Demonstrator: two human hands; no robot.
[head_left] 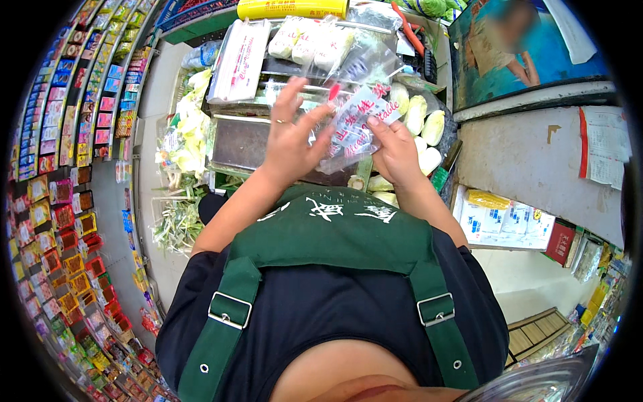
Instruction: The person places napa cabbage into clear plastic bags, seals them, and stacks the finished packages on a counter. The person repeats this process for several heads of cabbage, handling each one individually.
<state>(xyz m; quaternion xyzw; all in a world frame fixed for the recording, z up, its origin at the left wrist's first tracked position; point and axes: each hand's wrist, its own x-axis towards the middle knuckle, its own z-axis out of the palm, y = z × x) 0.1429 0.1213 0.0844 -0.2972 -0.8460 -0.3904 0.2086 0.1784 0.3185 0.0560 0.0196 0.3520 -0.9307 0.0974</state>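
Both hands are raised before the chest, holding a clear plastic bag [355, 124] with red lettering between them. The left hand [289, 137] spreads its fingers against the bag's side; the right hand [396, 153] pinches its lower edge. Beyond the hands, bagged white rolls [309, 41] lie on a metal tray [242, 142]; pale cabbages [423, 120] sit just right.

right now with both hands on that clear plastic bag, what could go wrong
1. The clear plastic bag is thin and pinched between the left hand and right hand; a hard pull might tear it.
2. The pale cabbages sit heaped by the right hand, so an elbow swing could knock one off.
3. Wrapped packs crowd the metal counter just beyond the hands, and the loose bag could snag or drag them.
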